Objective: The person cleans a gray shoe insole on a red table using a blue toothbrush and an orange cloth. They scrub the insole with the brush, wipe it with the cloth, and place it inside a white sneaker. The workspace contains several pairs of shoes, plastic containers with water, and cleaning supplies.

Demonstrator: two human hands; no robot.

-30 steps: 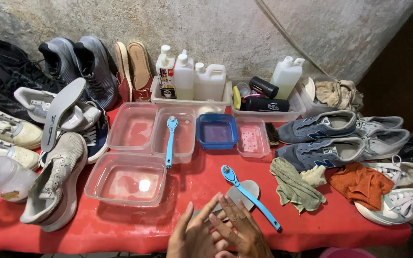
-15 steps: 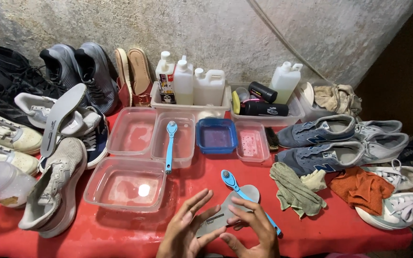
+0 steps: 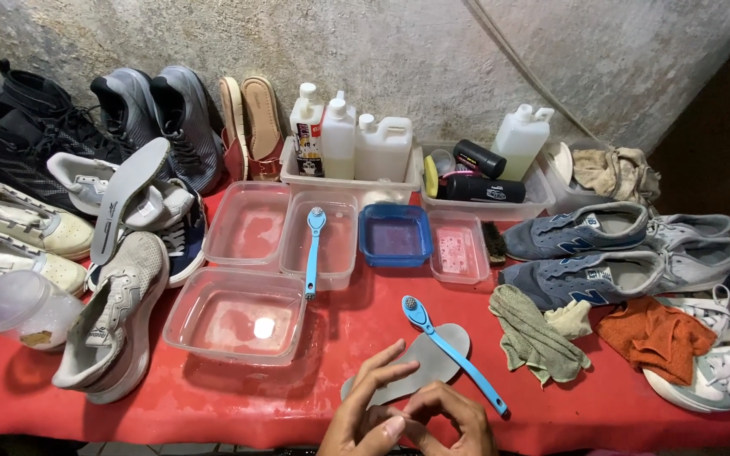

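Both hands at 6 o'clock: left hand (image 3: 363, 414) fingers spread on grey insole (image 3: 420, 369), right hand (image 3: 454, 422) curled, holding nothing. Pin insole flat; blue brush (image 3: 452, 354) lies across it.

A makeshift shoe-cleaning workshop: a table under a red cloth (image 3: 213, 405) against a rough concrete wall (image 3: 433, 51) is crowded with worn sneakers (image 3: 601, 232), sandals (image 3: 251, 114) and a loose insole (image 3: 124, 198), alongside clear plastic tubs of water (image 3: 238, 317), white detergent bottles (image 3: 382, 148), blue long-handled brushes (image 3: 449, 350) and rags (image 3: 534, 333).
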